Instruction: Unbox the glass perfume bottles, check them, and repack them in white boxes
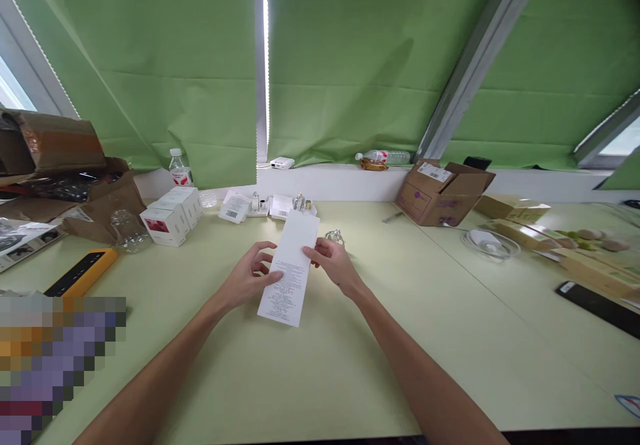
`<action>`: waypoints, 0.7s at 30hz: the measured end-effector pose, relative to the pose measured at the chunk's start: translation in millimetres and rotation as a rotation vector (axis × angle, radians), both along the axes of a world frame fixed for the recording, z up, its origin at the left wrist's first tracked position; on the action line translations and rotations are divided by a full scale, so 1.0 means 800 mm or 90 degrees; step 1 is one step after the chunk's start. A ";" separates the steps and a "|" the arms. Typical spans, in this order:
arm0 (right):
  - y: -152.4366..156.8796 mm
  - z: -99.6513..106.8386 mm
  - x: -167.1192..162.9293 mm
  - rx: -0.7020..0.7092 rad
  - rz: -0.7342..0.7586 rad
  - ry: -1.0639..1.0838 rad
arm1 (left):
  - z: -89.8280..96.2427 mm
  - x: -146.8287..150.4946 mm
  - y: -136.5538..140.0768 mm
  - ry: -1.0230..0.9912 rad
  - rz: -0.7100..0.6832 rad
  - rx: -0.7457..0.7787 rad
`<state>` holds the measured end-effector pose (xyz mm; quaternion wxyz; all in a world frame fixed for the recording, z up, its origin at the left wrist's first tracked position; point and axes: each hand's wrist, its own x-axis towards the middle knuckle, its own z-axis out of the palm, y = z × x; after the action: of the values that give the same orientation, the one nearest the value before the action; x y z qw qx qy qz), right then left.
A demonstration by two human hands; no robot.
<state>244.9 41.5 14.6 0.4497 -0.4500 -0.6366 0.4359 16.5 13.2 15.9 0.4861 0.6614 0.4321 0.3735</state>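
A long white card (296,248), blank in its upper part and covered with small print lower down, is held tilted above the table. My right hand (333,263) pinches its right edge, thumb in front and the fingers partly hidden behind. On the left edge, my left hand (249,275) has its thumb on the printed face and its other fingers curled beside and behind the card. A shiny clear glass-like object (335,237) stands just past my right hand. Beyond the card, small bottles (299,201) and white trays with labels (235,206) sit along the table's back.
White boxes (173,215), a clear plastic jar (129,231) and a yellow-black power strip (83,271) lie to the left. At the back right stands an open cardboard box (440,191). A coiled white cable (490,243) and a black bar (597,306) are farther right.
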 end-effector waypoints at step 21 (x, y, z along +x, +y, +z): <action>-0.004 0.000 -0.004 -0.021 0.018 0.059 | -0.001 -0.001 0.002 0.011 0.007 0.000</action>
<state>241.5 38.2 14.5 0.4649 -0.4279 -0.6141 0.4729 15.7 14.5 15.2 0.4803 0.6625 0.4399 0.3701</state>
